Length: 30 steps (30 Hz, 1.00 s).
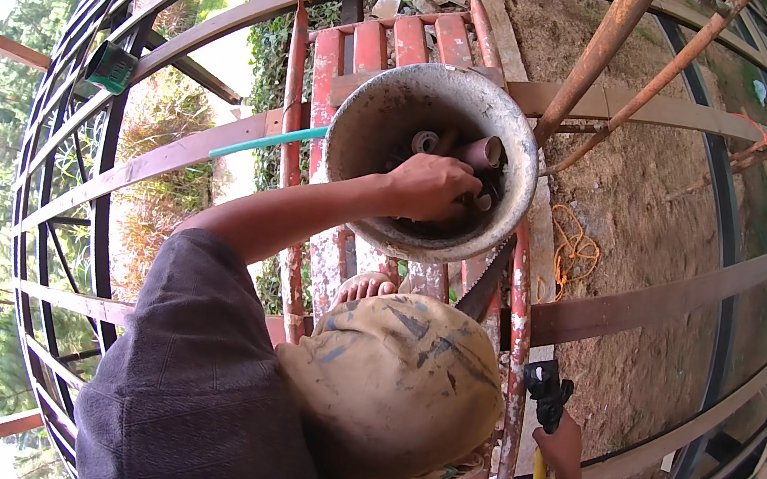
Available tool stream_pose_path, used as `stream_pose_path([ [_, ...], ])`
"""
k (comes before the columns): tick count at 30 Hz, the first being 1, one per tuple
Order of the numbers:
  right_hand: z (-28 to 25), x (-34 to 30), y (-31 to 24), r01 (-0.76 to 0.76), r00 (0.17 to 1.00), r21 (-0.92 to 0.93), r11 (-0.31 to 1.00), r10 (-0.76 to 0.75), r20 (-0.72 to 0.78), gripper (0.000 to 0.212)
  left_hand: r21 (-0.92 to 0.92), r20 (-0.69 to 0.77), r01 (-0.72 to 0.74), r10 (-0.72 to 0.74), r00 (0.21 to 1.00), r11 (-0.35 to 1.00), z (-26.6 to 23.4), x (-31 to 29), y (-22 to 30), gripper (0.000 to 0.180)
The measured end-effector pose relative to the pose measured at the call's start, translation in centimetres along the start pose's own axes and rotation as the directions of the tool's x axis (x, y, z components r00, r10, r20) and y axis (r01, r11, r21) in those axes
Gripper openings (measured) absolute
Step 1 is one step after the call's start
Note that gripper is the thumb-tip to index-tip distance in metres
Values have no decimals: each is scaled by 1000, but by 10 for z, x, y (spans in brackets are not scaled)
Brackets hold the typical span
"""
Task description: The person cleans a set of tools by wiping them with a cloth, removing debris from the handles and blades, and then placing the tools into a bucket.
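A deep, stained bucket (362, 124) stands on a red slatted platform (370, 47) in front of me. My left hand (432, 189) reaches down inside it with fingers curled; their tips are hidden among the contents. Beside those fingers lie a mauve tube-shaped piece (482, 153), a pale ring-ended roll (425, 141) and dark items too shadowed to name. Low at the right, my right hand (560, 444) is closed around a tool (547, 389) with a black head and a yellow part on its handle. Its exact kind is unclear.
A toothed saw blade (486, 282) sticks out between bucket and knee (401, 375). Rusty poles (602, 53) slant at the upper right, and wooden beams (638, 292) cross around the platform. Orange cord (571, 256) lies on the ground below. A teal strip (268, 141) meets the bucket's left side.
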State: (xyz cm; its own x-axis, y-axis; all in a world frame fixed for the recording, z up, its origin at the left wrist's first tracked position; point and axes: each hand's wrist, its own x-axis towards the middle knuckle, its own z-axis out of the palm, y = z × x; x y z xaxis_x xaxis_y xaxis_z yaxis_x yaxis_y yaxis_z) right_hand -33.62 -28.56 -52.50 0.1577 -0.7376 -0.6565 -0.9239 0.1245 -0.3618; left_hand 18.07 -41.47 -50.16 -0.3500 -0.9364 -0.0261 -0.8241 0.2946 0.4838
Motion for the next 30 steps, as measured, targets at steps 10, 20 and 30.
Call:
stream_pose_path([
  [10, 1, -4, 2, 0, 1000, 11, 1000, 0, 17, 50, -20, -175, 390, -387, 905, 921, -56, 25, -58, 28],
  [20, -8, -8, -7, -19, 1000, -27, 999, 19, 1, 51, 239, 54, 500, -526, 849, 832, -37, 28, -49, 42],
  [30, 0, -7, -2, -15, 1000, -79, 997, 16, 14, 44, 129, 155, 467, -483, 862, 875, 8, 20, -73, 48],
])
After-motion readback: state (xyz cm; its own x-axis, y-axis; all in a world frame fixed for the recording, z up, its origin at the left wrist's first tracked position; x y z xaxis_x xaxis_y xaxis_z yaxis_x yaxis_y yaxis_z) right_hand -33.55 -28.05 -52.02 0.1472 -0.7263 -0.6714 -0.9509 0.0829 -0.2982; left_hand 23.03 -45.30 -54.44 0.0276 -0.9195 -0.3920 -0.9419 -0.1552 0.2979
